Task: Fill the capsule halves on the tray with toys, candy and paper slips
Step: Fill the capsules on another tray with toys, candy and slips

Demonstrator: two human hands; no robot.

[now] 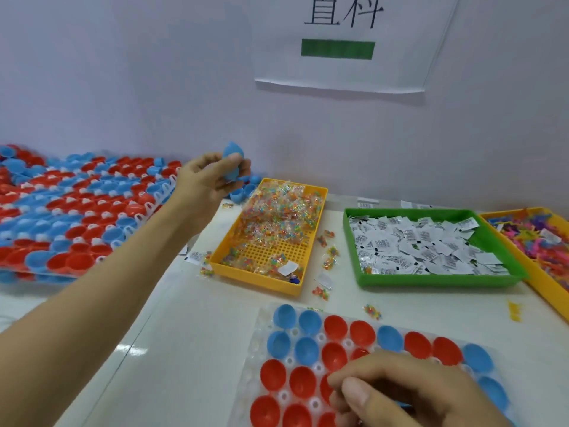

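Nearest the camera, the right hand (pixel 409 392) rests with curled fingers on the clear tray (pixel 255 374) of capsule halves (pixel 303 382); whether it pinches anything I cannot tell. About nineteen open halves show on the tray, roughly eleven red and eight blue, and the hand hides others.

Farther off stand three bins. The yellow bin (pixel 271 234) in the middle holds candy packets (pixel 278 212), too many to count, with about eight more strewn on the white surface (pixel 191 334) around it. To its right, the green bin (pixel 431 280) holds paper slips (pixel 431 246). At the far right, a second yellow bin (pixel 551 291) holds bright plastic toys (pixel 537 238).

The left hand (pixel 209 177), raised at far centre-left, grips one blue capsule half (pixel 232 160). Stacked trays of red and blue capsules (pixel 77 211) fill the far left.
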